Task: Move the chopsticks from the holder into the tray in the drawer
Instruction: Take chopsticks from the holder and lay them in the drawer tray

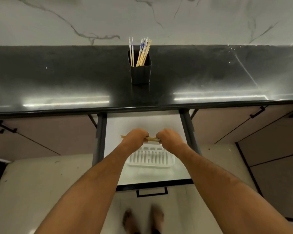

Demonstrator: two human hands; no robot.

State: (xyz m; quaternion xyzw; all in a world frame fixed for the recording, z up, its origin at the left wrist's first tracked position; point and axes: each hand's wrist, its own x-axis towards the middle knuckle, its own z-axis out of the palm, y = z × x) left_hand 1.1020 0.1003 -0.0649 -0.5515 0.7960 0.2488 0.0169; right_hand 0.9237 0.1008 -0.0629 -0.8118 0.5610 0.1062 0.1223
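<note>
over the open drawer (142, 122): left hand (134, 137) and right hand (167, 136) side by side, knuckles up, fingers curled round a level bundle of wooden chopsticks (150, 139); bundle ends poking out left of the left hand. below the hands, inside the drawer, white slotted tray (150, 159), apart from the bundle. on the black counter (57, 78), well beyond the hands, black holder (140, 71) upright, more chopsticks in it (142, 53), some wooden, some white with blue pattern, leaning right; two standing at its left side. bare feet (142, 220) on pale floor near drawer front.
</note>
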